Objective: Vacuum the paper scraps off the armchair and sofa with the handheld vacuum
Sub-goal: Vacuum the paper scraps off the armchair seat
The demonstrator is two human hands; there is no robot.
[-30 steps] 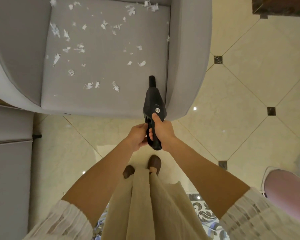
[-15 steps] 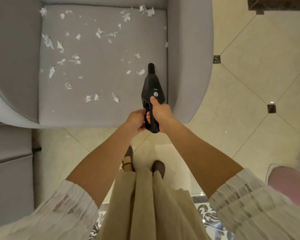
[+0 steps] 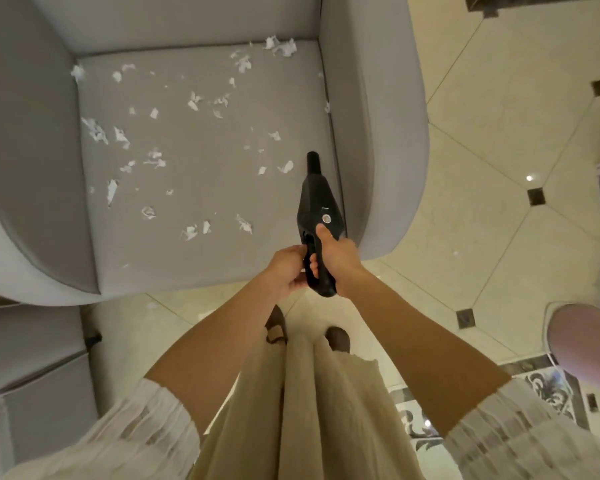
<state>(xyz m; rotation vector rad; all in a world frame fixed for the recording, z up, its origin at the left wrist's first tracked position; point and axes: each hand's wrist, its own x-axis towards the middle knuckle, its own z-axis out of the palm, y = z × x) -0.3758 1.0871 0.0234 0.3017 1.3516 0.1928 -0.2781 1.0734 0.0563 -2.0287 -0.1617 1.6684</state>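
Head view, looking straight down past both forearms. Handheld vacuum (image 3: 319, 216) held out over the right front part of the armchair (image 3: 374, 133) seat, nozzle pointing away toward the backrest and close along the inner face of the right armrest — probably lined up to start on the nearest scraps. Right hand (image 3: 338, 261) wrapped round the black handle from the right, thumb laid forward along the top just short of the round power button, likely placed there to switch on or to steer. Left hand (image 3: 286, 271) curled in at the handle's left side, fingers bent and touching it near the trigger opening; whether gripping or only steadying, hard to tell. Both arms stretched forward and nearly straight, wrists close together, white gathered sleeves at the bottom edge. Paper scraps (image 3: 153, 161) strewn over the grey seat cushion, thickest at the left and along the back seam, two small pieces lying just left of the nozzle tip — none visibly lifted yet. Part of the sofa (image 3: 28, 358) showing at the lower left, beside the armchair. Cream tiled floor (image 3: 499, 202) to the right.
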